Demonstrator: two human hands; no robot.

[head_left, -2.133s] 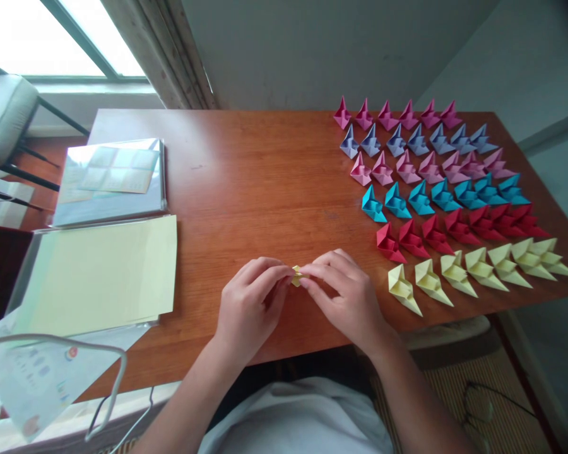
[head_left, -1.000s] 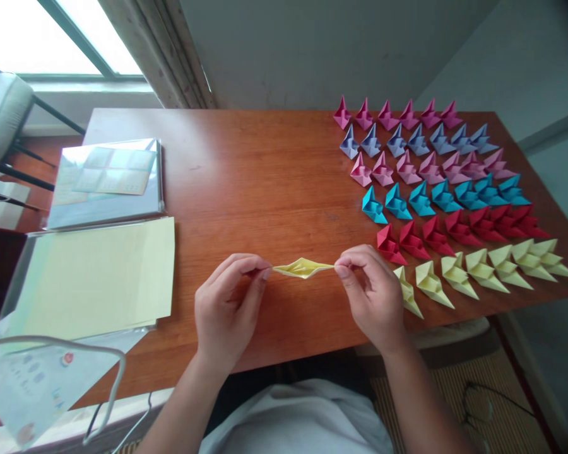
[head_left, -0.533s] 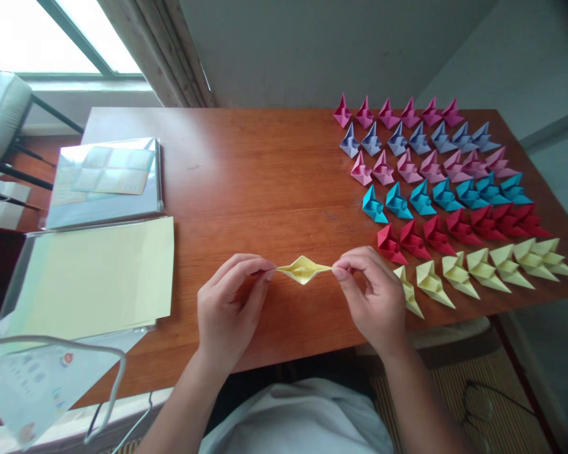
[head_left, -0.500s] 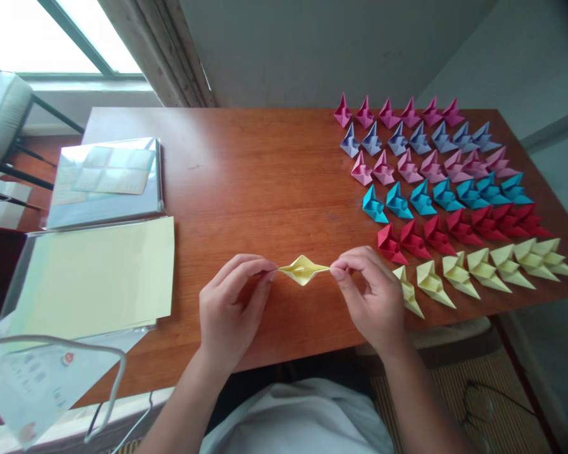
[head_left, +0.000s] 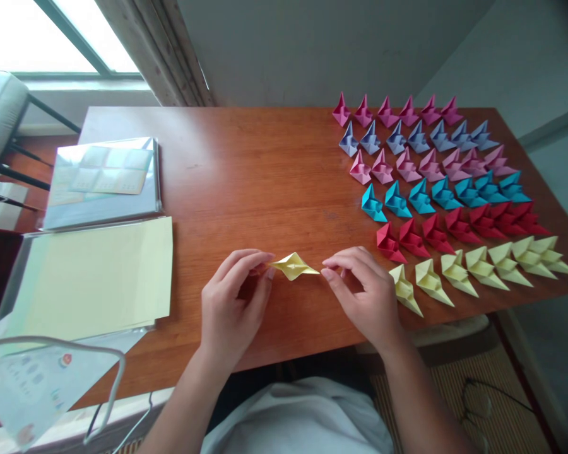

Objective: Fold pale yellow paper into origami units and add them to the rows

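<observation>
A yellow origami boat [head_left: 294, 267], diamond-shaped with two pointed ends, is held above the table near its front edge. My left hand [head_left: 236, 302] pinches its left tip between thumb and fingers. Just off the right tip is my right hand [head_left: 366, 293], its thumb and forefinger slightly apart with nothing between them. Beyond the right hand runs a row of folded pale yellow boats [head_left: 434, 283], the closest one partly behind that hand.
Rows of red [head_left: 437, 236], blue [head_left: 421, 197], pink [head_left: 430, 166], lavender [head_left: 417, 137] and magenta [head_left: 409, 112] boats cover the table's right side. At left lie yellow paper sheets [head_left: 99, 277] and a plastic-wrapped paper pack [head_left: 59, 211]. A white cable [head_left: 120, 372] hangs at lower left.
My right hand has let go of the boat's right tip and opened slightly. The boat has shifted a little left and tilted, staying in my left hand.
</observation>
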